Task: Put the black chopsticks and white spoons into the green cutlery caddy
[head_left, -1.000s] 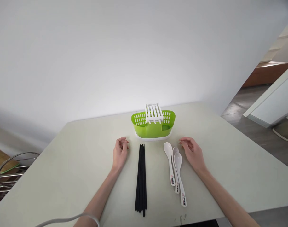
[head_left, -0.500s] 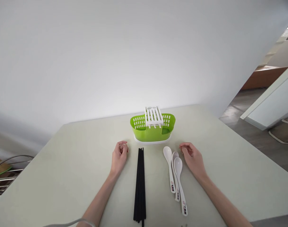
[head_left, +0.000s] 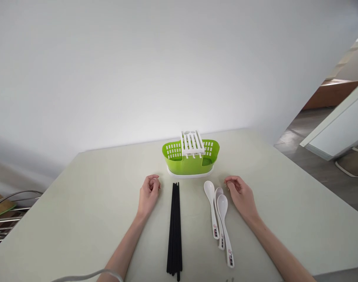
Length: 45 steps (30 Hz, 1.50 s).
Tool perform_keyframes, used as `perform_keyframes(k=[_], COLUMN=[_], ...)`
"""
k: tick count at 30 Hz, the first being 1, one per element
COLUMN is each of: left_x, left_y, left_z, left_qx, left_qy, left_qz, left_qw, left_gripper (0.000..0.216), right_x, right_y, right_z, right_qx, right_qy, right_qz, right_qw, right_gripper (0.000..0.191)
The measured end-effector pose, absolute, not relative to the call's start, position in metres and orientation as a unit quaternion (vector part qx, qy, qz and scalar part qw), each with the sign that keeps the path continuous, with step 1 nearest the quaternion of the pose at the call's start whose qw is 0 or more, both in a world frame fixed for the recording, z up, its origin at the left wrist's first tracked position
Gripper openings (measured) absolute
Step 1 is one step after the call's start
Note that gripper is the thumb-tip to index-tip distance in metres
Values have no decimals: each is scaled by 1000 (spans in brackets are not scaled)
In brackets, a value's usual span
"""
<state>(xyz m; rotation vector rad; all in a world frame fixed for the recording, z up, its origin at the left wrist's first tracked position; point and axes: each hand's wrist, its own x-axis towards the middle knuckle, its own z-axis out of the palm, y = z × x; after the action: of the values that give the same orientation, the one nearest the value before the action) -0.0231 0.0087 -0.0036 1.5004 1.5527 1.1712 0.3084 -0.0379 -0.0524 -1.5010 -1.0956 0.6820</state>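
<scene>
My left hand (head_left: pixel 150 193) rests on the tabletop with its fingers loosely curled in and nothing in them. Just to its right lies a bundle of black chopsticks (head_left: pixel 174 231), pointing away from me. On the other side, my right hand (head_left: pixel 240 194) also lies on the table, fingers curled and holding nothing. Beside it are three white spoons (head_left: pixel 222 203), bowls toward the far side, partly overlapping, with small printed marks on the handles. Beyond both hands stands a green cutlery basket (head_left: pixel 185 167) with a white base and a slotted white rack (head_left: pixel 192 143) across its middle.
The pale table (head_left: pixel 102 203) meets a plain white wall (head_left: pixel 167 70) behind the basket. A grey cable (head_left: pixel 87 275) crosses my left forearm at the bottom. Metal rack bars (head_left: pixel 8 221) show beyond the table's left edge.
The view has shifted very slightly. Both hands, the chopsticks, the spoons and the basket keep their places on the table.
</scene>
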Motion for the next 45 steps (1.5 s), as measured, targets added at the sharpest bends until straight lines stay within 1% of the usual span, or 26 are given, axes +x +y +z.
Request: perform_keyframes(k=[13,30,33,36,39,42,45], left_x=[-24,-26,-26,-26,-26,-25,-24], left_y=[8,6,6,6,6,5,4], left_z=[-6,-12,-12,-13,-13,-12,-13], left_qx=[593,628,633,640,648,656,666], left_qy=[594,580,575,572,571,570,567], left_qz=[431,413,412,407,401,392,383], left_qw=[332,314,314,311,305,301,299], left_gripper=[27,23,22,21,19,19,18], right_x=[310,311,310,301,280,249,214], right_y=[-38,-38,-40,-46,-60,-84,-108], right_z=[-53,-51,-46,-29,0,30,40], right_qx=[-641,-645,-629,-611,-588,-528,-486], right_qy=[-452,-441,-443,-448,-465,-501,-517], right_qz=[279,278,271,273,313,403,482], right_qw=[554,559,579,593,583,555,514], right_gripper=[19,21,20,20,23,28,30])
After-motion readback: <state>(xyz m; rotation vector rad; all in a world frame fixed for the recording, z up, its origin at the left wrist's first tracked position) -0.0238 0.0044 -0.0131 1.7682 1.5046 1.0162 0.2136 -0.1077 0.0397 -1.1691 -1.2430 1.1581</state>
